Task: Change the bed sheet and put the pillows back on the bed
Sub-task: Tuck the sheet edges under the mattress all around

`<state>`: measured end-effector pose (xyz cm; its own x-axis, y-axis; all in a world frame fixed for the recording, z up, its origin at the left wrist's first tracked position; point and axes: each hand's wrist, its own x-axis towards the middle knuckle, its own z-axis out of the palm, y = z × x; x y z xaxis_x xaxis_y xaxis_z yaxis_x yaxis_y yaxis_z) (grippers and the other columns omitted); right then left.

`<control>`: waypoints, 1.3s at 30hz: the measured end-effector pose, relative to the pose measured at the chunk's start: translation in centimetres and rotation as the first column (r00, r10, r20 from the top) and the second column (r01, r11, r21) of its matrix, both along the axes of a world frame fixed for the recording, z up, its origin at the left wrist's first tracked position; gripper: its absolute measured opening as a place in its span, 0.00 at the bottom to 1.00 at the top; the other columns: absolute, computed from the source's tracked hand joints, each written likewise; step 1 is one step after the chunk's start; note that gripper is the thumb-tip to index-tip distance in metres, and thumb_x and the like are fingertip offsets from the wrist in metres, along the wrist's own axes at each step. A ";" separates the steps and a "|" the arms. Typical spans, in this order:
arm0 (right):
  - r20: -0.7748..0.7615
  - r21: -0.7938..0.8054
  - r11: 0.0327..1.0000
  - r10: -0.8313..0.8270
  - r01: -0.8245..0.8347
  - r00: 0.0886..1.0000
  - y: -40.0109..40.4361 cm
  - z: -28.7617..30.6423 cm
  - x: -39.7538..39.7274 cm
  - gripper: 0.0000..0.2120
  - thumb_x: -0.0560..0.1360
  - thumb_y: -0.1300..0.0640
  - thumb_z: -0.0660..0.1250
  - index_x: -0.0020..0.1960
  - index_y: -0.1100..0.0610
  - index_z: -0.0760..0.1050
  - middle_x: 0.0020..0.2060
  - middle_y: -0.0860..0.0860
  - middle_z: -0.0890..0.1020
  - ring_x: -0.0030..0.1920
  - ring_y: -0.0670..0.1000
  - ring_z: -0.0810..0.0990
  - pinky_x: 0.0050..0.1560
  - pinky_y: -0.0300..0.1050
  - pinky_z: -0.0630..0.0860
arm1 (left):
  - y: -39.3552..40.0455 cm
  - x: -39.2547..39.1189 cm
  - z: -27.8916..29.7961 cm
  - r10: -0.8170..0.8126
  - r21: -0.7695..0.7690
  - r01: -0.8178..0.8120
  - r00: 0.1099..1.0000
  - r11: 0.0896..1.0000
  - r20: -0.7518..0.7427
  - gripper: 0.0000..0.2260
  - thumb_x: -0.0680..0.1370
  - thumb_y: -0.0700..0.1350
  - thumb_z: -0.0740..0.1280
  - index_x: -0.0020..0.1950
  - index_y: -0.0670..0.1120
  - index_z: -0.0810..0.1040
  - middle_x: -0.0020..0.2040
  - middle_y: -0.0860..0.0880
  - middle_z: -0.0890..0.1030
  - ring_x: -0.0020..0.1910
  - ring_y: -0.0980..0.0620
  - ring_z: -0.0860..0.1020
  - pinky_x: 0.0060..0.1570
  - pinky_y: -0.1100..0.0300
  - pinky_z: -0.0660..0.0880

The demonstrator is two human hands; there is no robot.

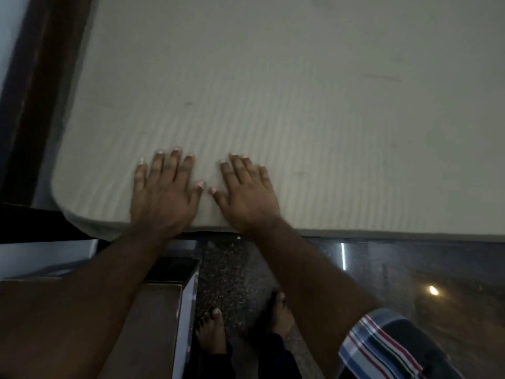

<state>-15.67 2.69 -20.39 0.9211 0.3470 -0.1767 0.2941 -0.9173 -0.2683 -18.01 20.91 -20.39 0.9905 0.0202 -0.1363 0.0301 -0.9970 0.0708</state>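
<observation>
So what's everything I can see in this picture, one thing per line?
mattress: one, off-white, ribbed surface, fills the upper frame
bed frame: one, dark wood, along the mattress's left side
floor: dark, speckled, glossy, below the mattress edge
bedside cabinet: one, brown top, lower left
striped cloth: one, blue, white and red, lower right
left hand: flat on the mattress near its corner
right hand: flat on the mattress beside it
feet: two, bare, on the floor

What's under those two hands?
The left hand and right hand lie flat on a pale sheet over the bed. What lies beneath the sheet is covered.
</observation>
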 end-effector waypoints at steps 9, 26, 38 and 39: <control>0.001 -0.275 0.837 -0.491 0.472 0.871 -21.6 0.6 2.1 0.37 0.80 0.35 0.44 0.80 0.59 0.56 0.80 0.56 0.58 0.79 0.59 0.54 0.76 0.65 0.52 | -3.3 1.3 2.3 0.021 0.050 -0.016 0.995 0.999 -0.095 0.32 0.79 0.60 0.49 0.80 0.47 0.61 0.80 0.41 0.61 0.79 0.37 0.56 0.76 0.36 0.48; -0.060 -0.280 0.861 -0.457 0.425 0.887 -32.1 0.7 8.0 0.42 0.78 0.32 0.40 0.80 0.60 0.55 0.79 0.59 0.57 0.79 0.62 0.56 0.74 0.69 0.56 | -8.7 8.8 1.3 0.177 0.122 -0.153 0.961 0.981 -0.213 0.37 0.78 0.66 0.41 0.82 0.48 0.54 0.82 0.44 0.55 0.79 0.35 0.54 0.73 0.31 0.52; 0.002 -0.241 0.942 -0.239 0.232 0.971 -28.7 -1.9 21.6 0.41 0.76 0.29 0.42 0.81 0.52 0.52 0.81 0.50 0.54 0.80 0.54 0.51 0.77 0.63 0.50 | -5.2 22.6 -2.2 0.087 0.093 -0.078 0.991 0.993 -0.100 0.32 0.79 0.67 0.44 0.82 0.57 0.49 0.83 0.49 0.52 0.81 0.43 0.51 0.76 0.36 0.48; 0.031 -0.238 0.910 -0.343 0.340 0.939 -28.7 -1.5 22.7 0.42 0.76 0.29 0.42 0.81 0.54 0.52 0.81 0.53 0.54 0.80 0.56 0.52 0.77 0.64 0.51 | -3.5 23.7 -1.9 0.132 0.093 -0.123 0.987 0.988 -0.095 0.33 0.79 0.67 0.44 0.82 0.56 0.49 0.83 0.48 0.53 0.81 0.42 0.51 0.76 0.35 0.47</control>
